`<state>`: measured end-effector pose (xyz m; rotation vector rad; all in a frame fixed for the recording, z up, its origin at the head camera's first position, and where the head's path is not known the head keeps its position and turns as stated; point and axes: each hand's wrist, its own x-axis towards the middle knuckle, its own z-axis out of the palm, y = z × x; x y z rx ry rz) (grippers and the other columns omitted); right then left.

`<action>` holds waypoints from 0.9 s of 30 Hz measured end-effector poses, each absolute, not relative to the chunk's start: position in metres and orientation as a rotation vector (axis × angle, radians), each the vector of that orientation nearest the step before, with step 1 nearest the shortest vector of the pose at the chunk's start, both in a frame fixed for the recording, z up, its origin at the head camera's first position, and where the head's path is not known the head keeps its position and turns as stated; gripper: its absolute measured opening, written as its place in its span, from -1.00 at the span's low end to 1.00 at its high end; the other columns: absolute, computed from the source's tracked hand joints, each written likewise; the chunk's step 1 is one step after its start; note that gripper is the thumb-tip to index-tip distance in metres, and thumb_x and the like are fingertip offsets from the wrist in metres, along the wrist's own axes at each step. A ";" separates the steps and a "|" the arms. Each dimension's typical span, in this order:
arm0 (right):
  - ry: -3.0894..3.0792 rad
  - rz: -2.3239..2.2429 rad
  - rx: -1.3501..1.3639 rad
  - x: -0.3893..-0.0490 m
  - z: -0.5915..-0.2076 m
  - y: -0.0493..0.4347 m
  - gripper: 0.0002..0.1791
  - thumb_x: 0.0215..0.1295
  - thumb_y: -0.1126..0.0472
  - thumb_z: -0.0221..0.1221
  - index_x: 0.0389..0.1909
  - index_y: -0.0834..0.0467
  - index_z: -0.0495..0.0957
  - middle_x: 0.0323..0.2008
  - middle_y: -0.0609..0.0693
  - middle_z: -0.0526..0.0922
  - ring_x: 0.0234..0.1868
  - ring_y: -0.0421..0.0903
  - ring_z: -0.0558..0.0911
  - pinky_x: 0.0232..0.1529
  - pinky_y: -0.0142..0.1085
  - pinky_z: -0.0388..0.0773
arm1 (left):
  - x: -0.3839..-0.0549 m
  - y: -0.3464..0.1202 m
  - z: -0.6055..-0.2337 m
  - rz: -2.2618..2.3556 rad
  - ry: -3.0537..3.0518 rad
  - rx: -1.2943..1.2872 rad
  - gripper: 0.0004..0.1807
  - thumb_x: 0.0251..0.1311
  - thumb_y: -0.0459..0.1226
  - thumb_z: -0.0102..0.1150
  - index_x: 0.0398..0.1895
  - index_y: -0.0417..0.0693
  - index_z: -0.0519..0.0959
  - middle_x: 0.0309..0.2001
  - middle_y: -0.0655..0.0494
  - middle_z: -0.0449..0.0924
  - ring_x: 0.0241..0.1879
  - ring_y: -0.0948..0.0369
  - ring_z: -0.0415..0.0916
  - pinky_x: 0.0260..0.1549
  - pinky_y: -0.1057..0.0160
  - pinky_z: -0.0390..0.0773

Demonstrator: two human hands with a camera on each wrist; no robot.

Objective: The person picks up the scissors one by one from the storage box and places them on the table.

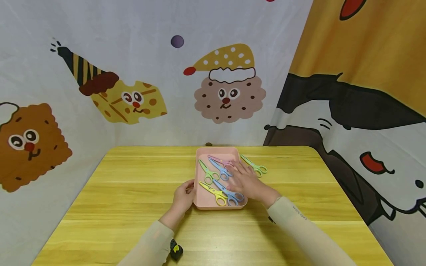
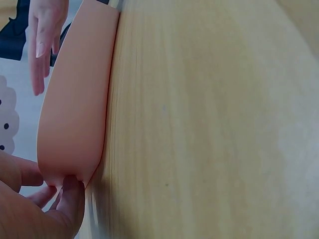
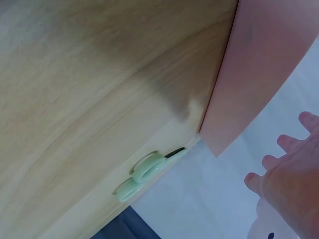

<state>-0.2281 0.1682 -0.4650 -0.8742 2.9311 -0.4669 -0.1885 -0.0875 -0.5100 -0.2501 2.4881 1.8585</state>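
Observation:
A pink tray stands on the table with several scissors in it. Inside are green scissors, upper blue scissors, pink scissors, yellow scissors and lower blue scissors. My left hand holds the tray's left side, its thumb against the wall in the left wrist view. Over the tray's right half, my right hand is spread palm down, fingers extended and nothing gripped. It covers part of the pink and upper blue scissors.
Another pair of green scissors lies on the wooden table, just outside the tray's right wall. Behind the table hangs a cloth printed with cartoon figures. A small black object sits by the left cuff.

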 end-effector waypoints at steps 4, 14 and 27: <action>2.921 -0.476 -0.947 -0.226 -0.465 0.166 -0.11 0.22 -0.18 0.16 0.46 0.11 0.05 0.50 0.11 -0.13 0.49 0.18 -0.15 0.38 0.29 -0.13 | -0.189 -0.088 -0.510 1.860 2.480 -0.246 -0.58 0.28 -0.45 0.02 0.21 -0.30 0.41 0.08 -0.22 0.50 0.03 -0.01 0.52 -0.06 0.21 0.61; 2.820 -0.617 -1.054 -0.226 -0.469 0.159 -0.07 0.05 -0.12 0.34 0.37 0.21 0.21 0.43 0.21 0.08 0.41 0.27 0.08 0.37 0.18 0.07 | -0.188 -0.087 -0.509 1.856 2.488 -0.258 -0.59 0.28 -0.44 0.02 0.21 -0.30 0.42 0.07 -0.21 0.50 0.03 0.00 0.52 -0.04 0.21 0.61; 2.740 -0.451 -0.850 -0.218 -0.460 0.146 -0.06 0.02 -0.14 0.35 0.35 0.24 0.25 0.32 0.27 0.23 0.32 0.16 0.26 0.27 -0.01 0.36 | -0.188 -0.087 -0.508 1.856 2.492 -0.256 -0.59 0.27 -0.45 0.02 0.21 -0.30 0.42 0.07 -0.21 0.50 0.02 0.01 0.52 -0.06 0.22 0.62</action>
